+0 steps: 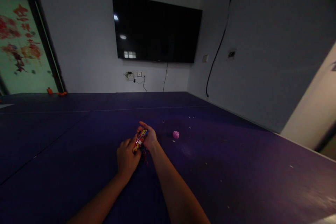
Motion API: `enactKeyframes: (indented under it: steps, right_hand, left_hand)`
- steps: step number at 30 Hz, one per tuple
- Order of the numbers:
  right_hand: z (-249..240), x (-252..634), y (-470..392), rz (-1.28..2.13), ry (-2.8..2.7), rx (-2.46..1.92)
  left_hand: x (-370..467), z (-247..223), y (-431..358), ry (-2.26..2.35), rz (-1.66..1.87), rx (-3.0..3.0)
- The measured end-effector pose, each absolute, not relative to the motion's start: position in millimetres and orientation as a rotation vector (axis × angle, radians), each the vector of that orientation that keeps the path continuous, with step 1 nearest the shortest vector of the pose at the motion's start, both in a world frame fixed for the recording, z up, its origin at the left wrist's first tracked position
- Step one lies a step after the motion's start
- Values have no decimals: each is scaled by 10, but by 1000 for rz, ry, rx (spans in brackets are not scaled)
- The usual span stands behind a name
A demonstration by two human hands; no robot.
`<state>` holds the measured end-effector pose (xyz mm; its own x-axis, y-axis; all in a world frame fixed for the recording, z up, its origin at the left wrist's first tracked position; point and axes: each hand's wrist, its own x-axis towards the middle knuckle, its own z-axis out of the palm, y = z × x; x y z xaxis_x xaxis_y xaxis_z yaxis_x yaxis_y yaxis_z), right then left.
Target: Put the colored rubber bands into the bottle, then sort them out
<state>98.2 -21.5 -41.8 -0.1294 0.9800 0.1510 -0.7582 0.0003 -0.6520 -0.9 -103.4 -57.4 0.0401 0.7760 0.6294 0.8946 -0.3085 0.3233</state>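
Between my two hands is a small multicoloured bundle (140, 140), with red, yellow and blue parts and a small pale patch. Dark and pinkish strands hang below it. My left hand (127, 157) is closed on the bundle's near left side, with the fingertips against it. My right hand (150, 138) curls around its far right side, one finger or thumb sticking out. The palms partly hide the bundle, so its exact kind cannot be made out. A small pink cube-like object (176, 134) lies on the purple surface to the right of my right hand, apart from it.
The wide purple surface (86, 182) carries several tiny white scraps and thin seam lines. Orange objects (49, 91) sit at the far left edge by a door. A large television (157, 28) hangs on the wall, above sockets and cables. A black cable (216, 54) runs down the right wall.
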Motion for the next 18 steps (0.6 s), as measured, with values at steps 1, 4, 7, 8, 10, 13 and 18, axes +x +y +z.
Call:
enactKeyframes:
  steps: [1, 4, 7, 8, 10, 13, 18]
  right_hand:
    - [-419, 976, -215, 1564, -690, -401]
    - [-422, 972, -226, 1597, -638, -379]
    - [-428, 981, -242, 1593, -656, -367]
    - [-432, 984, -246, 1587, -663, -360]
    - [-442, 994, -249, 1574, -679, -338]
    - [-465, 1016, -231, 1568, -707, -311]
    - [-511, 1062, -158, 1617, -730, -361]
  left_hand:
    - [-8, -573, -1036, -1748, -1113, -2141]
    - [-7, -575, -1031, -1759, -1097, -2138]
    - [-10, -591, -1011, -1762, -1121, -2142]
    - [-13, -600, -1003, -1763, -1141, -2137]
    - [-18, -617, -987, -1754, -1189, -2126]
    - [-25, -635, -974, -1716, -1251, -2114]
    - [-35, -636, -981, -1688, -1248, -2115]
